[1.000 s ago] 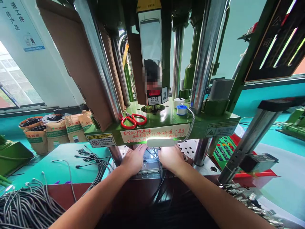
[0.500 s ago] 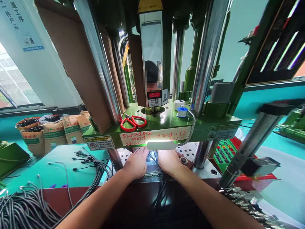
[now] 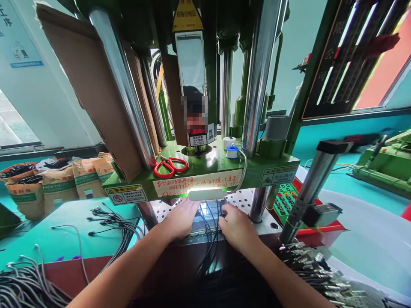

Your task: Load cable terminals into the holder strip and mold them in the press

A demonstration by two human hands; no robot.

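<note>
Black cables [image 3: 210, 231] run out of a metal mould [image 3: 202, 226] under the green press and hang over the front edge. My left hand [image 3: 180, 219] lies along the mould's left side, fingers stretched forward, with the tips partly hidden beneath the lamp. At the mould's right side, my right hand [image 3: 239, 226] has its fingers curled in a pinch around a black cable end [image 3: 222, 214]. A white lamp bar [image 3: 207, 195] glows just above both hands.
Red-handled scissors [image 3: 170, 167] and a blue-rimmed spool [image 3: 231, 152] lie on the press plate. Steel columns [image 3: 261, 85] flank the work spot. Cable bundles [image 3: 28, 278] sit at left, and more cables with metal plugs [image 3: 321, 269] at right. A button panel [image 3: 285, 199] stands behind.
My right hand has drawn back and right from the mould, its fingers now curled around a cable end. My left hand stays by the mould's left side. The view has shifted right.
</note>
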